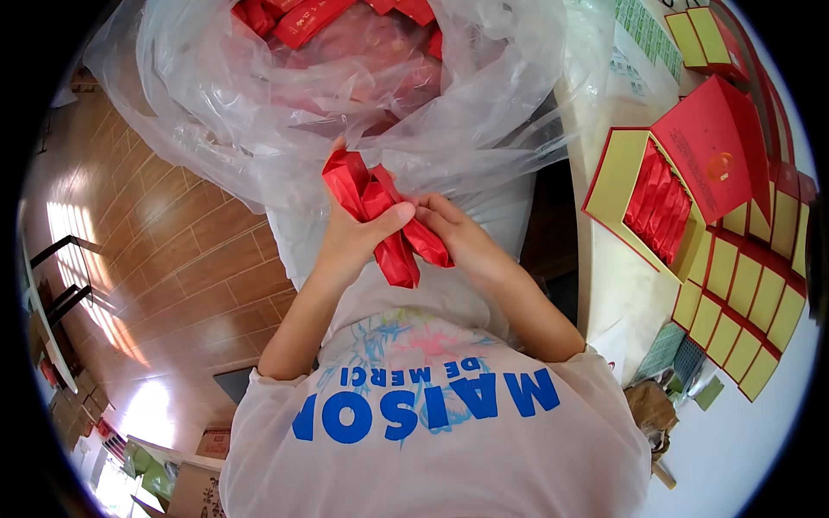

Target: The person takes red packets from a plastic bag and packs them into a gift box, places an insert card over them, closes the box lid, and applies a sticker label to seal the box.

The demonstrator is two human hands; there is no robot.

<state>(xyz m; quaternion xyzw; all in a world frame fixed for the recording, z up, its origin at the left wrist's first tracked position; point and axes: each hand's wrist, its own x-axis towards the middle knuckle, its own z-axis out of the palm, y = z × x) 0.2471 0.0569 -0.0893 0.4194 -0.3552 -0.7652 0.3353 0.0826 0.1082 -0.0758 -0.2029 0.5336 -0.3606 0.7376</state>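
Two red foil packets are between my hands, in front of my chest. My left hand is wrapped round them, with its thumb lying across the front. From the right, my right hand pinches the edge of the packet nearest it. Beyond my hands a large clear plastic bag stands wide open, with more red packets inside. On the right an open red and yellow box holds a row of red packets standing side by side.
The open box rests on a pale table at my right. Beside it are stacked red and yellow boxes and another box farther back. Wooden floor shows at the left. Cardboard boxes stand at lower left.
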